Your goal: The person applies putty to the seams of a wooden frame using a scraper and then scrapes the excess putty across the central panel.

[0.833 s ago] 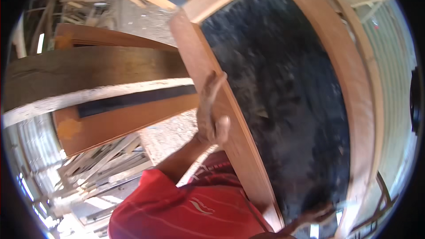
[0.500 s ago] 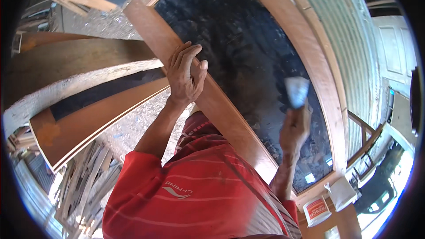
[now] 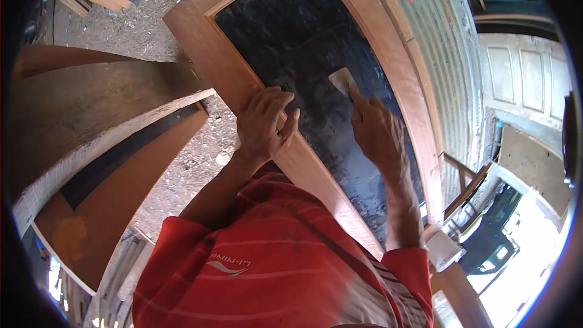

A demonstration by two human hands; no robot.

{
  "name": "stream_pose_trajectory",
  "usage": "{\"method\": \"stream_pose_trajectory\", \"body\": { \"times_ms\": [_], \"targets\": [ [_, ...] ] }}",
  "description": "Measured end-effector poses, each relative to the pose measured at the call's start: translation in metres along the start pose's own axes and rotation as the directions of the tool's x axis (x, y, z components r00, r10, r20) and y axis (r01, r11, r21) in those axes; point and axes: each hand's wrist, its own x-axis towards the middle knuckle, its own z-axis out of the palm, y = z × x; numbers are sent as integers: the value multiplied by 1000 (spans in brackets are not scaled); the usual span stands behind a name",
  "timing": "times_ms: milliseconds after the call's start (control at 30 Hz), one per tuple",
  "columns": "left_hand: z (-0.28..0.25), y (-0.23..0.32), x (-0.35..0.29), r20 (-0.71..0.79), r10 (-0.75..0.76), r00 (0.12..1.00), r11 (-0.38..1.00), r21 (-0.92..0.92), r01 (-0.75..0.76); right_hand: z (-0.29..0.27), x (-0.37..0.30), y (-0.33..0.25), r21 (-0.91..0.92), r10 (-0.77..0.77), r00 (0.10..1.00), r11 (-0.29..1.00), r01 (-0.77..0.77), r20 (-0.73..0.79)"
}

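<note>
A wooden frame (image 3: 206, 36) lies across the view around a dark, glossy panel (image 3: 303, 36) with pale smears and streaks. My right hand (image 3: 378, 130) grips a putty knife (image 3: 342, 81), its handle hidden in the fingers. The wide, pale blade is over the middle of the panel; whether its edge touches the surface I cannot tell. My left hand (image 3: 265, 123) rests on the near left rail of the frame, holding nothing. Its fingers are apart and slightly bent, the tips reaching over the panel's edge.
Long boards (image 3: 103, 91) lean at the left, above littered ground (image 3: 176, 170). Scrap wood (image 3: 118, 273) lies at the lower left. Corrugated sheet metal (image 3: 419, 42) stands beyond the frame, with a panelled door (image 3: 528, 73) behind it. A pale container (image 3: 443, 248) is by the frame's lower right corner.
My right hand has moved up and left across the panel with the putty knife, from near the right rail to the middle. The left hand stays on the rail; the whole view has shifted.
</note>
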Motion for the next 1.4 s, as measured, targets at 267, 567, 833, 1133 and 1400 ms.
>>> {"method": "stream_pose_trajectory", "body": {
  "times_ms": [267, 567, 833, 1133, 1400],
  "targets": [
    [-5, -7, 1, 76, 25, 997, 998, -54, -21, -4, 18, -16, -23, 37, 997, 999, -35, 75],
    [-13, -30, 1, 77, -39, 996, 977, -207, 54, -4, 67, -37, 66, 83, 996, 994, -86, 42],
    [-27, -61, 45, -153, -50, 987, 994, 86, 64, 7, 104, 3, 27, -29, 995, 999, 31, -92],
    [-25, -65, 43, -158, -78, 984, 993, 79, 91, -29, 192, -10, 29, -44, 995, 999, 41, 92],
    [-25, -63, 48, -128, -76, 989, 990, 105, 89, -43, 208, -17, -16, -2, 987, 1000, 5, 161]
  ]
}}
